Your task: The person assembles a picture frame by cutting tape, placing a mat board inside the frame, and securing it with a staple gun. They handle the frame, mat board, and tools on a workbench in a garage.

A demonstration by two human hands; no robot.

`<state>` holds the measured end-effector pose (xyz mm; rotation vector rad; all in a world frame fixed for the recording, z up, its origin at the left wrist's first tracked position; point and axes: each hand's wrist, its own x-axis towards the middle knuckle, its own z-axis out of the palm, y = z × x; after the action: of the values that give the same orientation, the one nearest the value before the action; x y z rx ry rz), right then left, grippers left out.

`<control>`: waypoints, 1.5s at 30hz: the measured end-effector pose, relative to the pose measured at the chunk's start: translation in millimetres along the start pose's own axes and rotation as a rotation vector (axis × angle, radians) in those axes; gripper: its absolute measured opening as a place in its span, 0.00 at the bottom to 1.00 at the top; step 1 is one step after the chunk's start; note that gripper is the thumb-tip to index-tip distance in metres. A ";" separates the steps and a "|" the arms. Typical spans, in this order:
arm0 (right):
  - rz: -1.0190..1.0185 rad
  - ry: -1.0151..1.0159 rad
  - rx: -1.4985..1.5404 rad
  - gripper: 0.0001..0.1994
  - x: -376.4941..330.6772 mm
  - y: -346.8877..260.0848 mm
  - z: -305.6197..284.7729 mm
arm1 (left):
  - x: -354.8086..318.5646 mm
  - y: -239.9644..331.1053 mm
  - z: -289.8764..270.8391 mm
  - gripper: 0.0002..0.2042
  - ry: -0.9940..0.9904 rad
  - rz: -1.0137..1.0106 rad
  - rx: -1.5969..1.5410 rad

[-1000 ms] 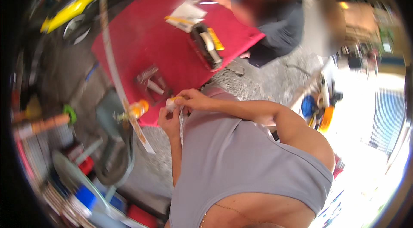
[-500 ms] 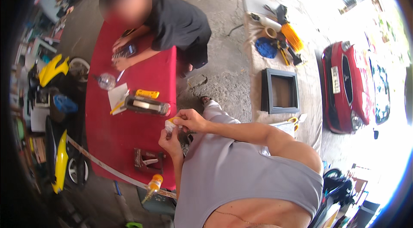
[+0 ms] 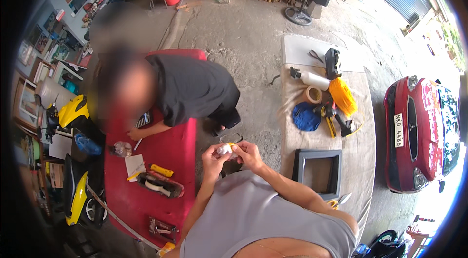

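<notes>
Between the fingertips of both my hands is a small crumpled white thing with a yellow part point(image 3: 226, 149); its exact kind cannot be made out. My left hand point(image 3: 212, 161) pinches its white side. My right hand point(image 3: 250, 156) closes on the yellow side. Both are held in front of my chest, over the gap beside the red-covered table point(image 3: 183, 148). Left of them on that table lie a dark hand tool with a pale handle point(image 3: 161, 185), a yellow utility knife point(image 3: 161, 170) and a white paper point(image 3: 134, 166). Closer in sits a staple gun point(image 3: 163, 229).
Across the red table a person point(image 3: 192, 85) leans over it. To the right, a cloth-covered table point(image 3: 358, 160) bears a black frame point(image 3: 298, 172), scissors point(image 3: 334, 204), yellow rope point(image 3: 343, 96), a tape roll point(image 3: 313, 94) and a blue bundle point(image 3: 306, 115). Beyond stands a red car point(image 3: 424, 133).
My hands have moved right, away from the red table's edge, still holding the small white-and-yellow thing. The view has shifted, showing more floor ahead. The other person still leans over the table.
</notes>
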<state>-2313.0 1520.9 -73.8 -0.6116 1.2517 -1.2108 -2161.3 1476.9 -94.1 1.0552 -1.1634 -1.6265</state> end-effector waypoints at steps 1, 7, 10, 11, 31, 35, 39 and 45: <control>0.004 0.021 0.005 0.15 5.8 -5.0 -11.2 | 13.5 -1.2 9.9 0.14 -0.024 0.008 0.069; -0.043 0.239 0.064 0.14 40.6 -27.4 -91.9 | 96.7 -17.5 88.9 0.10 -0.267 -0.121 0.100; -0.012 0.302 0.119 0.15 64.8 -46.3 -118.5 | 150.7 -12.3 119.9 0.10 -0.376 -0.162 0.164; -0.043 0.336 0.121 0.15 78.0 -46.5 -123.5 | 172.5 -12.0 123.2 0.10 -0.369 -0.140 0.169; -0.158 0.285 -0.551 0.24 551.4 -279.7 -219.9 | 683.0 3.4 204.9 0.10 -0.318 -0.720 -0.237; -0.276 0.019 -0.576 0.26 676.8 -323.2 -220.0 | 773.2 9.9 188.3 0.11 -0.183 -0.792 -0.486; -0.318 -0.052 -0.680 0.26 803.7 -362.1 -213.8 | 888.7 18.6 174.0 0.11 -0.140 -0.767 -0.600; -0.320 -0.128 -0.702 0.20 1029.6 -424.4 -214.6 | 1100.6 46.9 162.0 0.10 -0.039 -0.771 -0.423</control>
<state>-2794.9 496.7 -145.0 -1.4236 1.5035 -0.9432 -2615.5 464.1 -182.8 1.2607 -0.3830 -2.3536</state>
